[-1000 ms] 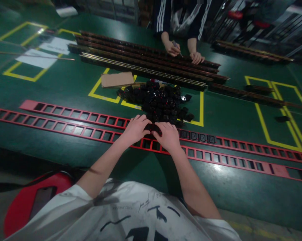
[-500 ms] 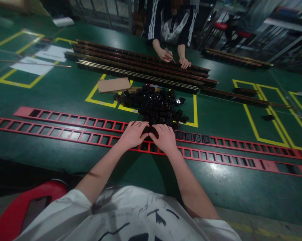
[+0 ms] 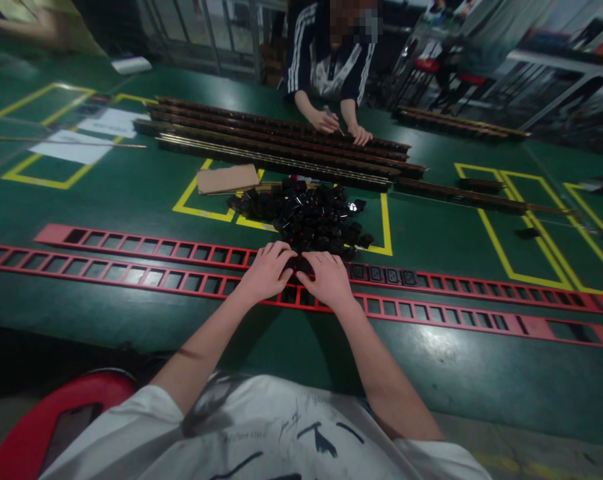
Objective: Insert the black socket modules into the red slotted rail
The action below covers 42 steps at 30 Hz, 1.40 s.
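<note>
Red stool (image 3: 64, 407): lower left, beside the table (image 3: 431, 373).
Near red frame (image 3: 539, 327): slotted, flat, crossed by both forearms.
Left hand (image 3: 266, 272) and right hand (image 3: 329, 279): facing each other over the far red frame (image 3: 55, 235), a black piece (image 3: 301, 264) between; fingers curled from both sides, probably to steady it. Grip: pinching or merely pressing, cannot tell; fingers cover the contact.
Black sockets (image 3: 392, 275), four: seated side by side in far-frame slots, right of the right hand.
Black pile (image 3: 314, 217): loose pieces just beyond the hands, presumably for short reach.
Cardboard (image 3: 227, 179): flat, behind the pile's left end.
Dark rails (image 3: 276, 148): laid lengthwise, alongside one another.
Co-worker's hands (image 3: 325, 122): at the rails, one holding a pen-like tool.
</note>
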Each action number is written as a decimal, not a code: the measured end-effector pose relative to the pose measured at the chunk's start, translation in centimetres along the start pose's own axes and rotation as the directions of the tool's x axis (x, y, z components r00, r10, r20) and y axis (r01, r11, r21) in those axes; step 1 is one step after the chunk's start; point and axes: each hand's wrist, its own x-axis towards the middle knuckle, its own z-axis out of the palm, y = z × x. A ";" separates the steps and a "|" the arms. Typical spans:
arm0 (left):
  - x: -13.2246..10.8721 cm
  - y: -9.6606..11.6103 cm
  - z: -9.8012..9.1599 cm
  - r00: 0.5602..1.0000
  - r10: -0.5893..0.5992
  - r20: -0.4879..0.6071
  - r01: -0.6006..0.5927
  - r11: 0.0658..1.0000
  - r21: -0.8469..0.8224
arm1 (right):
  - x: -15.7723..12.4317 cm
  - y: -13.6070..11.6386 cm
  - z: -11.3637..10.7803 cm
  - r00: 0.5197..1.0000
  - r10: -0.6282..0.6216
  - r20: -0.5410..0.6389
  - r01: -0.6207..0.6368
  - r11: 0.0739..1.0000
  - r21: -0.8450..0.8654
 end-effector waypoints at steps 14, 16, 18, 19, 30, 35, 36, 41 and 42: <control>0.8 -1.7 0.4 1.000 -0.016 0.024 0.018 0.997 -0.069 | 0.1 0.4 0.1 1.000 0.014 0.011 -0.014 1.000 0.007; 0.7 -1.6 0.2 0.999 -0.019 0.032 0.021 0.997 -0.081 | 0.1 0.3 0.1 1.000 0.020 0.010 -0.020 1.000 0.007; 0.6 -1.4 0.0 0.999 -0.007 0.045 0.011 0.996 -0.086 | 0.1 0.3 0.0 1.000 0.021 0.017 -0.021 1.000 0.001; 0.4 -1.3 -0.1 0.999 -0.007 0.052 0.011 0.997 -0.074 | 0.1 0.2 -0.1 1.000 0.021 0.021 -0.020 1.000 -0.003; -1.7 -3.3 -1.4 0.993 -0.091 0.070 0.084 0.992 0.095 | 0.0 -0.1 -0.2 1.000 0.026 0.017 -0.026 1.000 0.000; -1.7 -3.3 -1.2 0.995 -0.081 0.059 0.074 0.992 0.106 | 0.1 0.1 0.0 1.000 0.017 0.002 -0.017 1.000 -0.006; -1.6 -3.3 -1.2 0.995 -0.083 0.063 0.076 0.991 0.106 | 0.1 0.1 0.1 1.000 0.016 0.000 -0.016 1.000 -0.007; -1.1 -3.1 -1.1 0.989 -0.108 0.102 0.097 0.989 0.113 | 0.0 0.1 0.1 1.000 0.030 -0.003 -0.030 0.999 -0.027; -0.9 -2.9 -1.1 0.988 -0.108 0.107 0.097 0.989 0.108 | -0.1 0.2 0.1 0.999 0.039 0.000 -0.039 0.999 -0.037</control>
